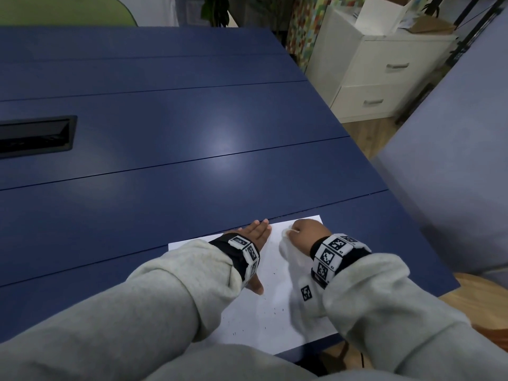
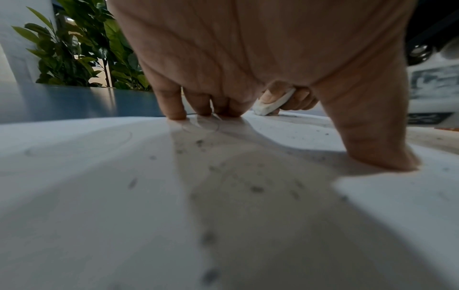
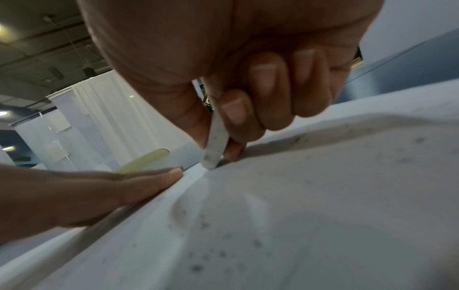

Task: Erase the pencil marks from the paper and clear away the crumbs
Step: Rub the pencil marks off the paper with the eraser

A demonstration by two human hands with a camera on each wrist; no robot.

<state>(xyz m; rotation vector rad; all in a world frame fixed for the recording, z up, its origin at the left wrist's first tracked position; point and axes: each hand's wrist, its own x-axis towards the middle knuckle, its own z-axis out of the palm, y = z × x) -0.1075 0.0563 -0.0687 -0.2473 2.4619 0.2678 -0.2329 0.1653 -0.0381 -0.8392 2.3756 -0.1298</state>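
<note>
A white sheet of paper (image 1: 277,295) lies at the near right corner of the blue table (image 1: 165,160). Dark eraser crumbs (image 1: 275,312) are scattered over it, seen close up as crumbs (image 2: 255,189) and crumbs (image 3: 206,255). My left hand (image 1: 254,237) lies flat on the sheet's far left part, fingers (image 2: 174,109) straight and pressing down. My right hand (image 1: 305,235) pinches a thin white eraser (image 3: 216,141) between thumb and curled fingers, its tip touching the paper near the far edge. The eraser (image 2: 272,105) also shows beyond my left palm. Faint pencil curves (image 2: 201,125) remain near the left fingertips.
The table's right edge runs close beside the paper, with wooden floor (image 1: 365,133) and a white drawer cabinet (image 1: 384,72) beyond. A black cable hatch (image 1: 35,136) is set into the tabletop at the left. A leafy plant (image 2: 82,55) stands behind the table.
</note>
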